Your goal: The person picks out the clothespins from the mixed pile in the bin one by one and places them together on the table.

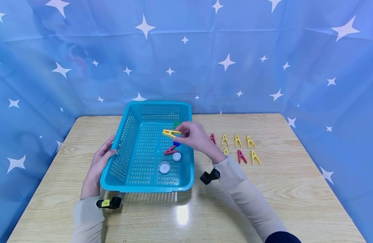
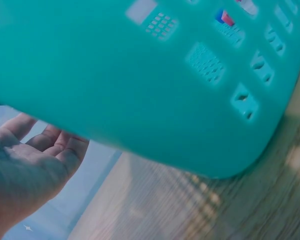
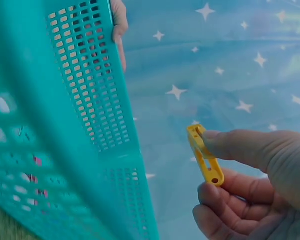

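A blue-green plastic basket (image 1: 111, 180) stands tilted on the table. My left hand (image 1: 98, 162) holds its left side, thumb at the rim; in the left wrist view the fingers (image 2: 72, 150) curl partly behind the basket wall. Over the basket's right half, my right hand (image 1: 192, 135) pinches a yellow clothespin (image 3: 210, 167) between thumb and fingers. Inside the basket lie a red clothespin (image 1: 170, 151), two white bottle caps (image 1: 164, 167), a blue cap (image 1: 176, 143) and a green cap (image 1: 176, 125). My right hand partly covers the blue and green ones.
Right of the basket, several yellow clothespins (image 1: 255, 157) and red clothespins (image 1: 242, 156) lie in two rows on the wooden table (image 1: 295, 189). My right forearm hides part of the rows. A blue star-patterned curtain (image 1: 204, 44) hangs behind the table.
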Motion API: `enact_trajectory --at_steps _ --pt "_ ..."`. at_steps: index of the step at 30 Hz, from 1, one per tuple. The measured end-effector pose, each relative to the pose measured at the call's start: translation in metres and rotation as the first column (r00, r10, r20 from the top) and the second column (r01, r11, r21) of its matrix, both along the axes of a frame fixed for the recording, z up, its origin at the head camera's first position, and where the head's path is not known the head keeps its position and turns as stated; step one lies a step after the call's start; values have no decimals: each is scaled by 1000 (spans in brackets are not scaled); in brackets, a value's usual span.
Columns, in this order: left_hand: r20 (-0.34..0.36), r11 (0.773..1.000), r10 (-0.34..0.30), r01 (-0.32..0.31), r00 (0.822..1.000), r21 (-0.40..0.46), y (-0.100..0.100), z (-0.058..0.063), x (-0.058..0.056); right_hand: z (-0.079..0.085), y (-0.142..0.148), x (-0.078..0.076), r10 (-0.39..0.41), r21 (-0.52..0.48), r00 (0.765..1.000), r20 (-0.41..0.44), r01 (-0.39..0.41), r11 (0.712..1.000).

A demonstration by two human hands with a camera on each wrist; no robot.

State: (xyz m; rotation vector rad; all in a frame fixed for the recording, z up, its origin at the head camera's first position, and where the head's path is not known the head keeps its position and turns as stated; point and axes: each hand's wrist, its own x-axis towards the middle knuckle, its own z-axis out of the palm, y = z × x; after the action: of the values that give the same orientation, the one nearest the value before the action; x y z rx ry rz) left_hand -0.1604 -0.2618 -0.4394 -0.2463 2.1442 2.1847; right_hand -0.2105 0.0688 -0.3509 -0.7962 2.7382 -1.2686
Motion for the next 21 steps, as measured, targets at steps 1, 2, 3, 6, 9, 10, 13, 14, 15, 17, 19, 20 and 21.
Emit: enact_trajectory --at_steps 1,2,3,6,9,10,13,14,15,17,19,20,21 --pt "-3 1000 0 0 1000 -2 0 0 0 0 3 1 -5 -4 1000 -11 5 1000" --pt "-6 1000 0 0 1000 -4 0 0 0 0 7 3 -7 -8 1000 -24 7 1000" --pt "-8 1000 0 0 1000 -6 1 0 0 -1 10 4 -13 -11 999 -34 13 1000" --pt "-3 1000 1 -1 1000 -5 1 0 0 -2 18 6 -32 -15 997 -63 32 999" --pt "12 1000 0 0 1000 -3 1 1 0 -4 27 8 -52 -12 994 -92 51 999" --pt "17 1000 -2 2 1000 -3 1 1 0 -4 31 9 -60 -13 993 -99 59 998" --pt "28 1000 -2 2 1000 -9 1 2 0 -6 41 13 -91 -15 991 -93 90 996" --pt "31 1000 -1 1 1000 -9 1 2 0 -6 45 14 -101 -14 991 -86 101 995" --pt "28 1000 -1 1 1000 -8 1 2 0 -7 48 15 -114 -12 990 -80 113 994" --pt "22 1000 1 -1 1000 0 1 1 0 -9 56 18 -135 -1 988 -76 135 991" --pt "13 1000 0 0 1000 6 1 0 0 -12 64 21 -150 13 985 -82 151 988" --pt "8 1000 -1 1 1000 10 1 0 1 -15 68 22 -154 18 984 -87 156 988" --pt "0 1000 -2 2 1000 13 1 0 1 -17 72 24 -158 21 983 -90 161 987"
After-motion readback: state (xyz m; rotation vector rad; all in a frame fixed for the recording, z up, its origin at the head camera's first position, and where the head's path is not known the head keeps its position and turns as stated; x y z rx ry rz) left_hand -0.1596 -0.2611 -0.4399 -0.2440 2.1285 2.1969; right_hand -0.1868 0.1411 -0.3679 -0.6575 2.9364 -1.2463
